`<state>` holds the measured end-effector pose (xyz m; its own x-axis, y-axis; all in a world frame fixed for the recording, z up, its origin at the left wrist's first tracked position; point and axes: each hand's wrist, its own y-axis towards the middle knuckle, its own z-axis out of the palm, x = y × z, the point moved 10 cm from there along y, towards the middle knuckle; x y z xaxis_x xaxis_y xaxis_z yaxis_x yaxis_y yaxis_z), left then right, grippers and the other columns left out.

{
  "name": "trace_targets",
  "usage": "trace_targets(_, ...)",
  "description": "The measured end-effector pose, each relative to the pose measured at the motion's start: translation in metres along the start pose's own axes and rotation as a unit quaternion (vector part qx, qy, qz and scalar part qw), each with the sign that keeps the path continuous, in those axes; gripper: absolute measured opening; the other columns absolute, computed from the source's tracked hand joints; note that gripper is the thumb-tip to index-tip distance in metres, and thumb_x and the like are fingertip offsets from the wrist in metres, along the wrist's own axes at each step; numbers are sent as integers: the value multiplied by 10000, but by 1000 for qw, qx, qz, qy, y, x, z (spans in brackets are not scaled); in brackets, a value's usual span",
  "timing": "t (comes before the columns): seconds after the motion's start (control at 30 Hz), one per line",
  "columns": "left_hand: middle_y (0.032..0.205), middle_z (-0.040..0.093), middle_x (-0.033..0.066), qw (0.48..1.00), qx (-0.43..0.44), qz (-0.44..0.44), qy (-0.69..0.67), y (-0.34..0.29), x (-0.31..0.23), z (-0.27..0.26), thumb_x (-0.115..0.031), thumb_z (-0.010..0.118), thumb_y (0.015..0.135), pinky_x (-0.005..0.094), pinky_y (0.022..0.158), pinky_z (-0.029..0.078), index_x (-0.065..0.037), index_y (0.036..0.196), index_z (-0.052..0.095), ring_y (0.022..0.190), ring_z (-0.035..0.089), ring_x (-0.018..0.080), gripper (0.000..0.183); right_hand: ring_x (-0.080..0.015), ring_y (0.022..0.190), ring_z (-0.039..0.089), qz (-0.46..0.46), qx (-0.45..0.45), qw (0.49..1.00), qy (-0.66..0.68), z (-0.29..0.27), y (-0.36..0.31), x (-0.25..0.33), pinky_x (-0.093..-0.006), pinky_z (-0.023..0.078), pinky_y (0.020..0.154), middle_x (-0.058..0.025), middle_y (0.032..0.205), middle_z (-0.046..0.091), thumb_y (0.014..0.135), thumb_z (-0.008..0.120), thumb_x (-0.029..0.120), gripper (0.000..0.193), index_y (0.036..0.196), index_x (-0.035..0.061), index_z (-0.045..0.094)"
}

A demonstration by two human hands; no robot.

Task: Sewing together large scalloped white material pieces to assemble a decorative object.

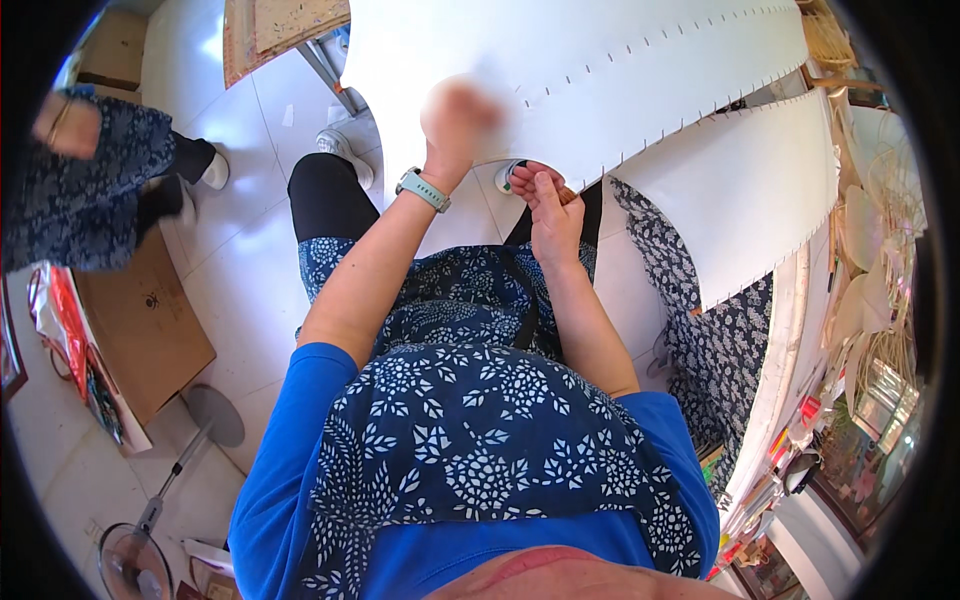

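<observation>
A large white sheet (420,50) spreads in front of me, with small thin dark pins or stitches in rows along its edge and across it. My left hand (462,118), with a pale green watch (424,190) on the wrist, lies over the sheet near its curved front edge; its fingers are blurred. Just beyond that edge, to the right, my right hand (548,205) is closed, palm partly up, with thumb and fingers drawn together. Whatever it pinches is too small to make out. One thin pin (580,190) sticks out beside its fingertips.
A second white panel (740,190) with similar edging lies to the right, above dark patterned cloth (735,370). Another person in a patterned apron (90,190) is at the left. A cardboard box (140,320) and a fan (135,565) stand on the tiled floor.
</observation>
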<state>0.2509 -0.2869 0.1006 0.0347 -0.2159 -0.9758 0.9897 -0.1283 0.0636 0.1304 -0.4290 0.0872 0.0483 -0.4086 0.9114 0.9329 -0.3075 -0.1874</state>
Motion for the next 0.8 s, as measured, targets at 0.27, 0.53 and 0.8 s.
trace_targets(0.27,779,619,103,989,-25,96,112,-12,-25,3,-40,505,922,285,673,530,-18,934,491,771,674,189,29,-221,880,631,2,5,1000,-3,1,0,0,-349,506,839,-159,973,637,938,526,172,268,1066,-60,565)
trace_targets(0.53,792,601,128,953,-18,177,244,-22,-42,13,-26,574,851,341,633,504,-36,878,533,733,618,304,50,-219,881,628,-2,10,1000,-15,0,-1,1,-354,504,850,-155,974,638,934,535,174,280,1073,-67,570)
trace_targets(0.8,851,554,132,940,-5,142,311,-14,-30,16,-29,638,783,340,649,488,-14,839,577,745,582,277,85,-220,930,604,-18,69,997,-18,6,-6,3,-363,483,875,-161,1028,616,916,534,111,269,1116,-69,535)
